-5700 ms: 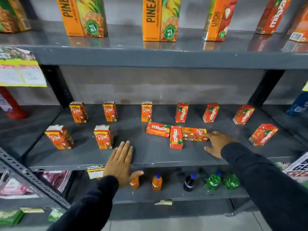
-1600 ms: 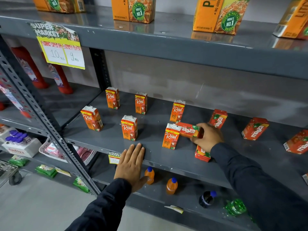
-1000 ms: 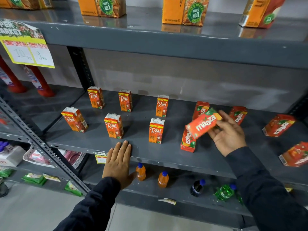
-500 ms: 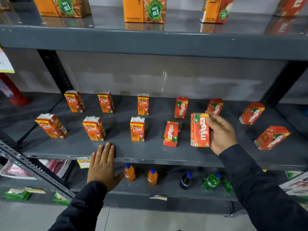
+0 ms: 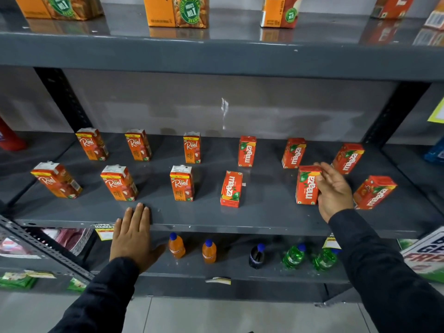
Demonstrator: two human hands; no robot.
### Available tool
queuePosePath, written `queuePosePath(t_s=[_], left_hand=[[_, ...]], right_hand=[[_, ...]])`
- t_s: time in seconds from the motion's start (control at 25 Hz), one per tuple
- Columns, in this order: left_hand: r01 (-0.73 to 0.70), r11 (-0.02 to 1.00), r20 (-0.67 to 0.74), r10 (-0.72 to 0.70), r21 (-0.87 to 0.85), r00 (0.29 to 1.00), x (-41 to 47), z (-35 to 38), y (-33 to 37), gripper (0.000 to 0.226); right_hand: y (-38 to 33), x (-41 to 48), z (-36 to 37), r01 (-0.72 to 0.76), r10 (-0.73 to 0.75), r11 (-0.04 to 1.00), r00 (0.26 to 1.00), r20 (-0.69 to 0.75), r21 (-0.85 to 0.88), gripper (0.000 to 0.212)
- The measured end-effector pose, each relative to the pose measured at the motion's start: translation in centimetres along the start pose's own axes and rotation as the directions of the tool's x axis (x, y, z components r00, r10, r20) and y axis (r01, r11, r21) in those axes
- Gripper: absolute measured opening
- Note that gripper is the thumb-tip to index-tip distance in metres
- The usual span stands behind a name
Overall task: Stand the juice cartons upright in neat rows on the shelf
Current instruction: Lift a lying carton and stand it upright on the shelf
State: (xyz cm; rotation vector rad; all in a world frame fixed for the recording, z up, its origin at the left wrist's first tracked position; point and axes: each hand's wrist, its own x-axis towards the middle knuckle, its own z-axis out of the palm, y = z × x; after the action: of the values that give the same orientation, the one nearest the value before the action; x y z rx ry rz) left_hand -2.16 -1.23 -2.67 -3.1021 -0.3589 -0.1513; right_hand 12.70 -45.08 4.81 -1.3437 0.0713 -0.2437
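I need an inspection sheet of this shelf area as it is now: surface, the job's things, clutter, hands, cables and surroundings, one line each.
Surface: grey metal shelf, bare between cartons.
Job's things: six Real cartons on the left, in two rows of three, all upright. Six Maaza cartons on the right; back three upright. In front, one Maaza carton stands with its print upside down, the held Maaza carton stands on the shelf, the rightmost Maaza carton is upright.
Clutter: nothing seen.
Hands: left hand flat on the shelf edge; right hand grips the held carton's side.
Cables: nothing seen.
Surroundings: large juice cartons on the shelf above; small drink bottles below.
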Motion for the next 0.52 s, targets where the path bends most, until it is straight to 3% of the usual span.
queuePosePath(t_s=[0.16, 0.36, 0.52], left_hand=[[0.017, 1.000, 0.005, -0.017, -0.006, 1.000, 0.0, 0.1, 0.3, 0.115], [0.029, 1.000, 0.004, -0.029, -0.011, 1.000, 0.0, 0.2, 0.4, 0.115], [0.040, 0.999, 0.018, -0.040, -0.014, 0.999, 0.1, 0.1, 0.5, 0.115]], right_hand=[[0.5, -0.1, -2.6, -0.017, 0.020, 0.999, 0.998, 0.067, -0.051, 0.042], [1.4, -0.2, -3.8, 0.040, 0.018, 0.946, 0.984, 0.176, -0.320, 0.054], [3.7, -0.2, -4.1, 0.039, 0.076, 0.842, 0.979, 0.189, -0.539, 0.039]])
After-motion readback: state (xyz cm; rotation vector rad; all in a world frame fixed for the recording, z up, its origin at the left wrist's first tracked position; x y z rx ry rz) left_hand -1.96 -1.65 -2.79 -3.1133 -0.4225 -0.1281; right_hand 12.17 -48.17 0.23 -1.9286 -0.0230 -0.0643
